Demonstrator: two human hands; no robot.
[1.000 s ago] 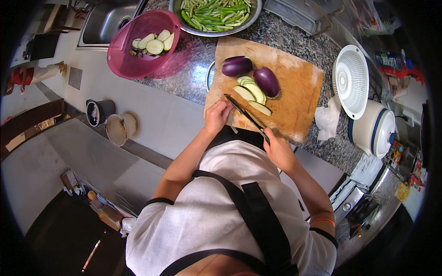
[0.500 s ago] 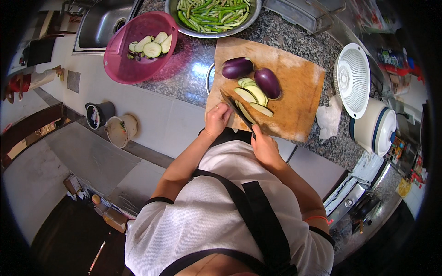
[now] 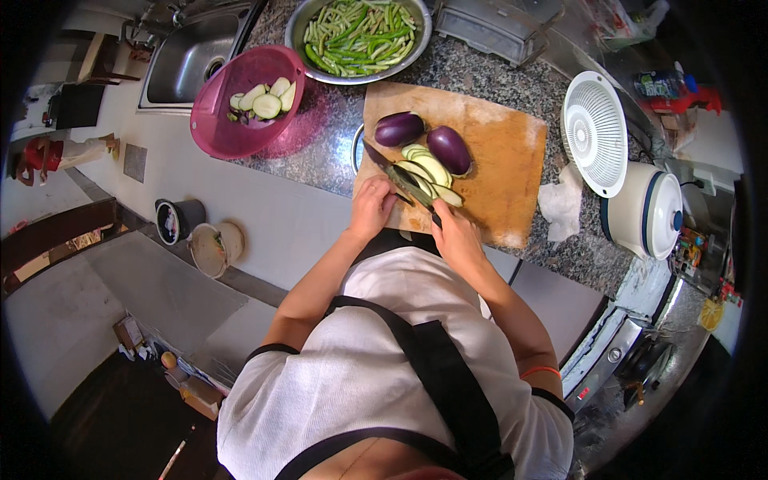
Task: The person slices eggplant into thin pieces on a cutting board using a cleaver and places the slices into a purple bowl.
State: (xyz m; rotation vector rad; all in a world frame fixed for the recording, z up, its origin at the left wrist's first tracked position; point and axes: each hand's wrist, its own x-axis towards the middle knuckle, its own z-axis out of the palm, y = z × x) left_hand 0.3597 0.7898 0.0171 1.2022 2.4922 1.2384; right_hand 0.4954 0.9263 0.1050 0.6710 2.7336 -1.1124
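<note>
My right hand (image 3: 459, 237) is closed round the handle of a kitchen knife (image 3: 398, 174). Its blade slants to the upper left across the near left part of the wooden cutting board (image 3: 504, 172), against several pale eggplant slices (image 3: 433, 168). My left hand (image 3: 373, 207) lies at the board's near left edge, fingers curled and pinched on a thin dark strip, apparently an eggplant piece (image 3: 403, 198). Beyond the slices lie two purple eggplants, one on the left (image 3: 399, 128) and one on the right (image 3: 450, 150).
A pink basin (image 3: 210, 120) with eggplant slices stands at the left, near the sink (image 3: 192, 60). Behind the board is a metal bowl (image 3: 294, 36) of cut green beans. A white colander (image 3: 594, 132), a crumpled cloth (image 3: 560, 210) and a rice cooker (image 3: 640, 210) are at the right.
The knife blade has moved away from my left fingers toward the slices, and the loose slices now sit closer to the others. A dark strip shows at my left fingertips. The view has shifted slightly.
</note>
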